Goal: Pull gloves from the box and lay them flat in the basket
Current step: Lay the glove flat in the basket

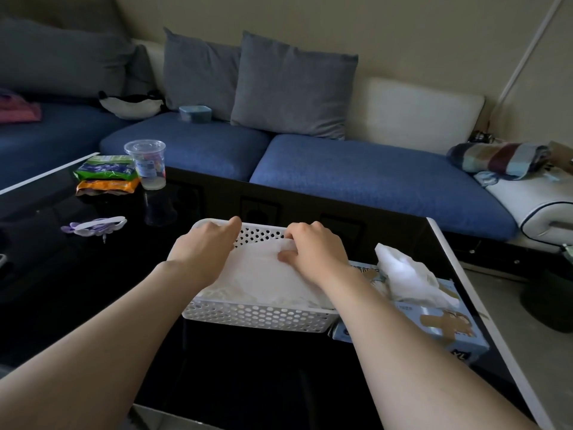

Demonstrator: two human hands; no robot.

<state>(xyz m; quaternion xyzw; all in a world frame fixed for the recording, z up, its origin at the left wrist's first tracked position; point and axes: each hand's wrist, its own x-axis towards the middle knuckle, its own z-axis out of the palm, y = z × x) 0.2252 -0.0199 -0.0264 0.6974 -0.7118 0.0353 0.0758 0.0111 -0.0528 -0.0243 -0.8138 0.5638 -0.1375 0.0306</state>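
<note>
In the basket (257, 318), left hand (204, 246) and right hand (313, 246), fingers curled, pinch the 12 o'clock edge of a seemingly thin, floppy glove (263, 274), best held by corners.

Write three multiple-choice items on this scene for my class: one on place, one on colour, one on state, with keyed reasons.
1. Where is the pale blue cardboard glove box relative to the white perforated plastic basket? A left; B right; C inside.
2. What colour are the sofa's seat cushions? A blue; B red; C green.
3. What is the right hand's grip doing? A hanging idle; B holding a pen; C pinching the thin white glove in the basket.
Key: 1 B, the box lies at the basket's right. 2 A, both cushions show blue. 3 C, thumb and fingers close on the glove's far edge.
</note>
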